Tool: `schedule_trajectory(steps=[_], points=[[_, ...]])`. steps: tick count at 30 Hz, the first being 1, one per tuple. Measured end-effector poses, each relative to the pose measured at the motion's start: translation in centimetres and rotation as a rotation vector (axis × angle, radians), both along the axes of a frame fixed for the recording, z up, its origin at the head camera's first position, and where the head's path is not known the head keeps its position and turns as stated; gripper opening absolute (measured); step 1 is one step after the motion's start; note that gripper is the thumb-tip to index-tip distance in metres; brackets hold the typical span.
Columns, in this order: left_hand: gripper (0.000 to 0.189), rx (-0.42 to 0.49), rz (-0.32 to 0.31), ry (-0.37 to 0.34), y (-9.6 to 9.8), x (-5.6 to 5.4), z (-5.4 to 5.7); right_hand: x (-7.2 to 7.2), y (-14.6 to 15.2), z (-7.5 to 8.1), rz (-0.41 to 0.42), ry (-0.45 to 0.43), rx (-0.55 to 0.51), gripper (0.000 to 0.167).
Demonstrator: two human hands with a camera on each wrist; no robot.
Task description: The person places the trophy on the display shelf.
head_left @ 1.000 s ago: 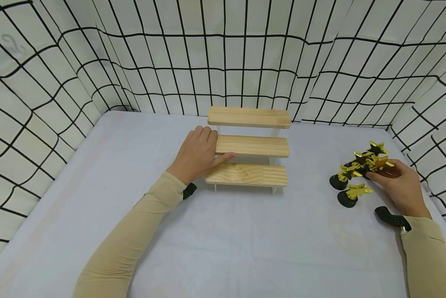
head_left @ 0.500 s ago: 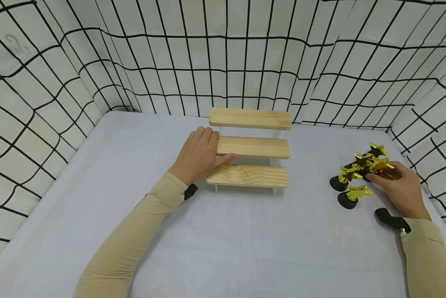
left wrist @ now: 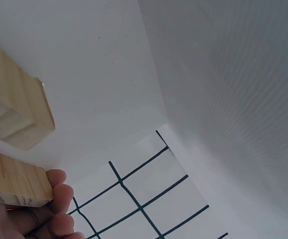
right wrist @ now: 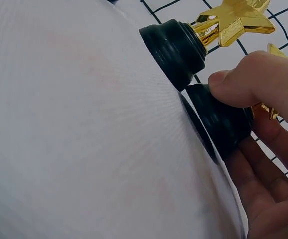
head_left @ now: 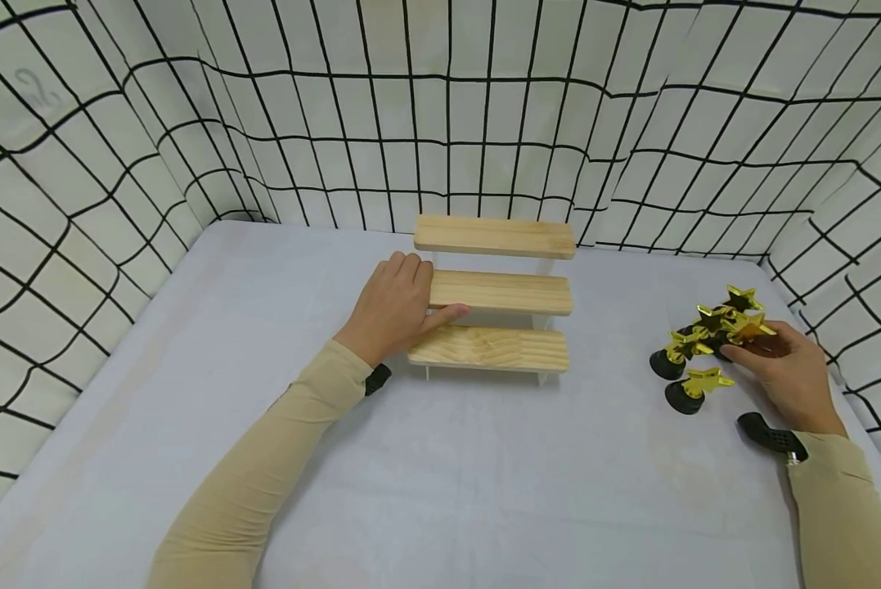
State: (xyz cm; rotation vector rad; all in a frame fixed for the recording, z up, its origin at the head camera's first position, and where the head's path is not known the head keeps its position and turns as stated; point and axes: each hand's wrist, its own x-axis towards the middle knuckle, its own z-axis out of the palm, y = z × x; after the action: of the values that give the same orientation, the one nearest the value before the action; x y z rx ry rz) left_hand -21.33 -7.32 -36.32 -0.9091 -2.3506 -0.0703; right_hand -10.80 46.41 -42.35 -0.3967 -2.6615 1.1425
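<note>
In the head view my left hand grips the left end of the middle board of a three-step wooden stand. The left wrist view has its fingers curled round the end of a board. At the right, my right hand is beside a group of gold star trophies with black bases. Thumb and fingers pinch the black base of one star trophy, seen close in the right wrist view; its near edge appears slightly off the cloth. Another trophy stands right beside it. My hand partly hides the held trophy's star.
One trophy stands nearest the front of the group. White cloth covers the table. White walls with black grid lines enclose the back and both sides, and the right wall stands close to my right hand.
</note>
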Motion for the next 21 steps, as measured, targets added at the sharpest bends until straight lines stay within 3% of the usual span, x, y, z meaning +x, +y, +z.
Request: schedule_trajectory(steps=[7, 13, 21], points=[[0.066, -0.016, 0.006, -0.001, 0.2, 0.0, 0.2, 0.4, 0.0, 0.4, -0.047, 0.021, -0.041, 0.029], [0.069, -0.031, 0.040, -0.035, 0.3, 0.0, 0.2, 0.4, 0.0, 0.9, -0.110, 0.004, -0.119, 0.031], [0.070, -0.028, 0.057, -0.029, -0.1, 0.2, 0.1, 0.0, -0.7, 1.3, -0.118, -0.028, -0.091, 0.042]])
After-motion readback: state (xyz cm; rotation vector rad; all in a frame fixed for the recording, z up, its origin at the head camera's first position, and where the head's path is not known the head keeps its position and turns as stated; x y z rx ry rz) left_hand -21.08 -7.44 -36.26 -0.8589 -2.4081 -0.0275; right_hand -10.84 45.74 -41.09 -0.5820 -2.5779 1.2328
